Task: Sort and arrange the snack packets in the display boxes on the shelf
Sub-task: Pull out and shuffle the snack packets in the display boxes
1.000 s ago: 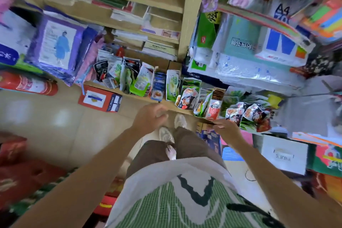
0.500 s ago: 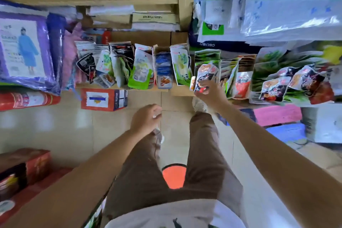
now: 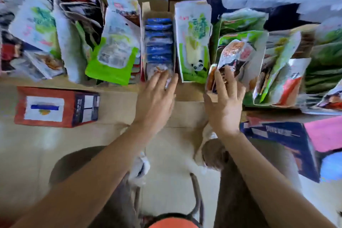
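Motion blur smears the snack packets (image 3: 114, 50); orange object (image 3: 172, 223) cut off below.

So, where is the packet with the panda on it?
The panda packet stands mid-shelf in the head view, between the box of blue packets and the red-and-black packet that the right hand touches.

small shop, snack packets (image 3: 114, 50) in display boxes (image 3: 159, 11), stocked shelf (image 3: 118, 89)

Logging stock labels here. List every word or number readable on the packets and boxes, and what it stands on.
Nothing reads clearly; the frame is blurred.
Panda packet: green characters, red scrawl above, too blurred.
Red box: white label, too blurred.
Dark blue box: white print, too blurred.
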`<action>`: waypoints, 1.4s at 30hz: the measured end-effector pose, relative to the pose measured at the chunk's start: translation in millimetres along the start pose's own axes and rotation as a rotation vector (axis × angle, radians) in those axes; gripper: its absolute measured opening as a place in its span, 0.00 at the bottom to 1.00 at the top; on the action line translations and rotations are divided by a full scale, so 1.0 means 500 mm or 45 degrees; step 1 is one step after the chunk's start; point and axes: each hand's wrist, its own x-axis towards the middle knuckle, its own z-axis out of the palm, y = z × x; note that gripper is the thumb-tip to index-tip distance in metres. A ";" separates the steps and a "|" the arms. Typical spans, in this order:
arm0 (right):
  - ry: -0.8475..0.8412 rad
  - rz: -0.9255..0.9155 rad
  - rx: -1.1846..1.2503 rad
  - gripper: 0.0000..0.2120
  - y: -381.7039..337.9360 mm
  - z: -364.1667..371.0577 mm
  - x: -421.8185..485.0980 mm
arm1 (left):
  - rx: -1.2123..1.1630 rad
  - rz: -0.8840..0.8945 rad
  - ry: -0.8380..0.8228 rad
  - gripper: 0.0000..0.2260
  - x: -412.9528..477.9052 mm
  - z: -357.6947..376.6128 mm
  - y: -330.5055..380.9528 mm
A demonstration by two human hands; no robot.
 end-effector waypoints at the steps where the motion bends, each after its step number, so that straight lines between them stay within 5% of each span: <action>1: 0.054 -0.050 -0.019 0.28 0.010 0.011 -0.001 | 0.060 0.039 0.085 0.20 -0.004 0.019 -0.006; 9: 0.261 -0.186 0.077 0.24 0.054 0.052 -0.002 | 0.091 0.233 0.529 0.09 -0.008 0.082 -0.053; 14: 0.263 -0.261 0.109 0.20 0.078 0.046 -0.038 | 0.166 0.152 0.412 0.13 -0.031 0.048 -0.033; 17: 0.253 -0.290 0.071 0.15 0.086 0.029 -0.057 | 0.091 0.131 0.430 0.06 -0.062 0.027 -0.025; 20: 0.171 -0.293 0.027 0.22 0.088 0.019 -0.084 | -0.040 0.062 0.511 0.01 -0.087 0.015 -0.021; 25: 0.069 -0.263 0.132 0.29 0.103 0.015 -0.116 | -0.514 -0.133 0.303 0.08 -0.115 0.026 -0.056; 35: 0.176 -0.316 0.267 0.24 0.018 0.027 -0.131 | -0.830 -0.341 0.318 0.16 -0.185 0.017 -0.097; 38: -0.019 -0.313 0.507 0.24 -0.034 0.061 -0.131 | -0.922 -0.291 0.355 0.15 -0.168 0.035 -0.093; 42: -0.235 -0.071 0.838 0.36 -0.102 0.106 -0.127 | -0.989 -0.340 0.441 0.07 -0.145 0.039 -0.100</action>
